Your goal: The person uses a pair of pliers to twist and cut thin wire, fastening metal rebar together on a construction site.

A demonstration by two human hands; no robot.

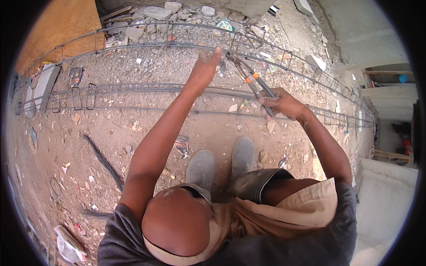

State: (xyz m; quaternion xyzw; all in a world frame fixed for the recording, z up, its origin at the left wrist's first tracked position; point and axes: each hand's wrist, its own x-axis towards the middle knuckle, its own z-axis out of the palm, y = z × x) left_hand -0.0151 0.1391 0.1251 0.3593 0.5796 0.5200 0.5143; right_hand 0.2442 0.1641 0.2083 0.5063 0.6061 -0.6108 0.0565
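Observation:
A long rebar cage (182, 45) of thin steel bars and bent stirrups crosses the far side. My left hand (207, 68) is closed at one of its bars, thumb pointing up; the curled fingers are partly hidden. In my right hand (284, 104) is a pair of pincers (263, 85) with dark handles and orange bands, its handles spread somewhat apart. Their jaws are at the cage bar, just right of my left hand, beside an upright stirrup. Whether the jaws grip a wire is too small to tell.
A second set of bars with stirrups (142, 85) runs nearer me. Bundled dark wire (104, 162) lies on the dirt at left. Rubble (155, 13) and a plywood sheet (62, 31) are beyond the cage. Concrete blocks (46, 86) stand by its left end. A concrete wall (386, 199) is at right.

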